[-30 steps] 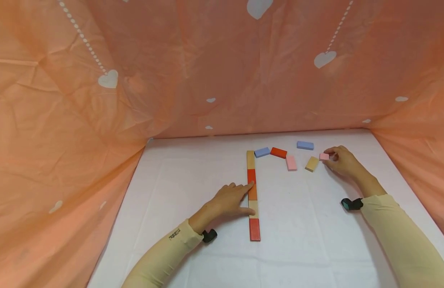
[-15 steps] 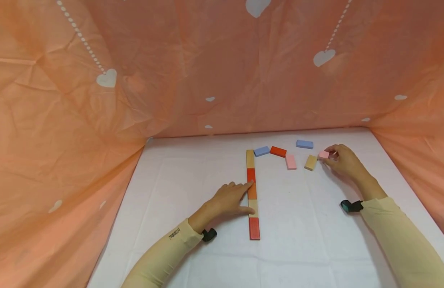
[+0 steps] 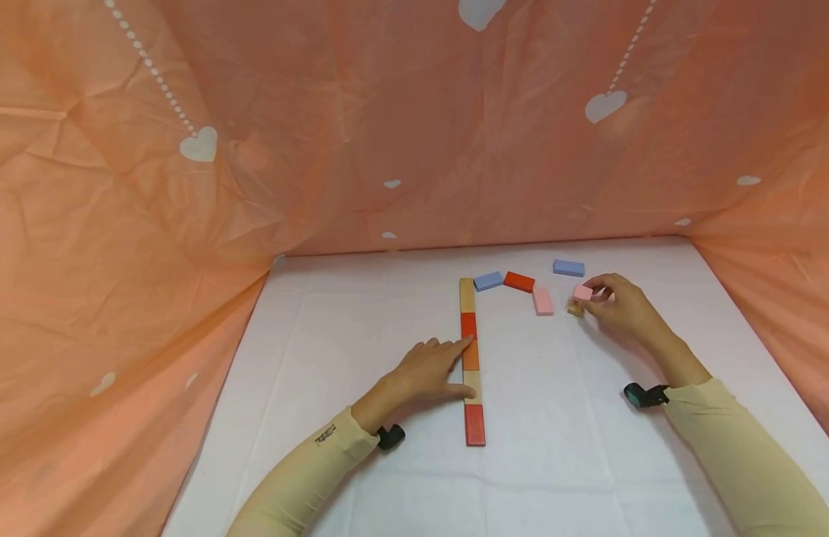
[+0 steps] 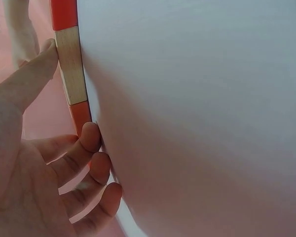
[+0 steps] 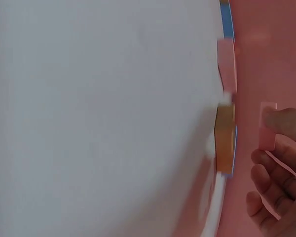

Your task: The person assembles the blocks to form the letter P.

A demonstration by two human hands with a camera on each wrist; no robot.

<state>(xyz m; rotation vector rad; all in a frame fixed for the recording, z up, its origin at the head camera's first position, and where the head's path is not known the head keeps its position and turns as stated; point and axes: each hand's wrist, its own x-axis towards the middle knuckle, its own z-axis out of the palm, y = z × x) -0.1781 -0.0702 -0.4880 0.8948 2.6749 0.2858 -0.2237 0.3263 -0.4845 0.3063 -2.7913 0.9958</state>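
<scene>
My right hand (image 3: 622, 309) pinches a small pink block (image 5: 267, 139) between thumb and fingers. In the right wrist view the block is lifted off the table. A plain wooden block (image 5: 224, 140) lies close by, partly covered by the pink one in the head view. My left hand (image 3: 424, 373) rests beside a straight row of flat blocks. Its index finger touches the row near where a red block (image 3: 468, 325) meets an orange block (image 3: 471, 356). The thumb lies against a pale wooden block (image 4: 71, 66). At the row's near end is another red block (image 3: 475, 426).
From the row's far wooden block (image 3: 467, 294), a blue block (image 3: 488, 281), a red block (image 3: 519, 281) and a pink block (image 3: 543, 301) curve rightward. Another blue block (image 3: 568, 268) lies farther back. Orange cloth (image 3: 414, 149) hangs behind the white table (image 3: 360, 306).
My right hand has lifted the pink block and carried it left, over the plain wooden block. The left hand has stayed on the row.
</scene>
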